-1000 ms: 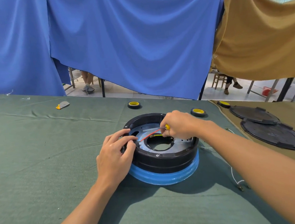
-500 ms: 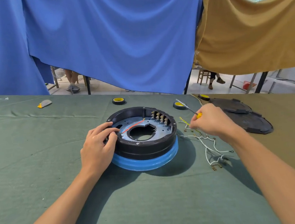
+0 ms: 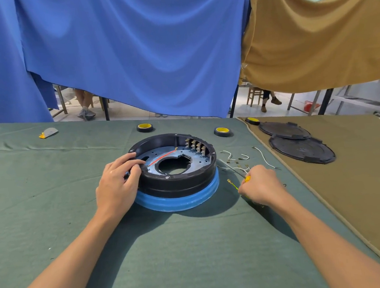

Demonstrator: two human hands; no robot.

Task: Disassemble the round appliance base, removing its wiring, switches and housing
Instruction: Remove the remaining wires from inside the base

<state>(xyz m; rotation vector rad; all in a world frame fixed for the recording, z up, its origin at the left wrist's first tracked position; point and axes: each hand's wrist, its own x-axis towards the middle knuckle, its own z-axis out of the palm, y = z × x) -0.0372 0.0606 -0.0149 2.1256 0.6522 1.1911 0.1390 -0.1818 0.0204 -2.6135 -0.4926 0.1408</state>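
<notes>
The round appliance base [image 3: 178, 183], black on a blue ring, lies open side up on the green cloth. Inside it a red wire [image 3: 162, 156] crosses a metal plate, and a row of switches [image 3: 195, 144] stands at the back rim. My left hand [image 3: 117, 183] grips the base's left rim, fingers curled over the edge. To the right of the base my right hand [image 3: 261, 184] holds a yellow-handled screwdriver [image 3: 236, 171] low over the cloth, its shaft pointing back toward the base. A yellow-green wire [image 3: 233, 184] lies by that hand. Loose white wires [image 3: 242, 159] lie beyond it.
Two black round covers [image 3: 300, 145] lie on the tan cloth at the right. Three tape rolls [image 3: 145, 127] sit near the table's far edge. A small grey and yellow tool [image 3: 48, 132] lies far left. Blue and tan curtains hang behind the table.
My right hand left the inside of the base with the screwdriver, swung out to the right, then came down low over the cloth beside the base. My left hand stayed on the rim.
</notes>
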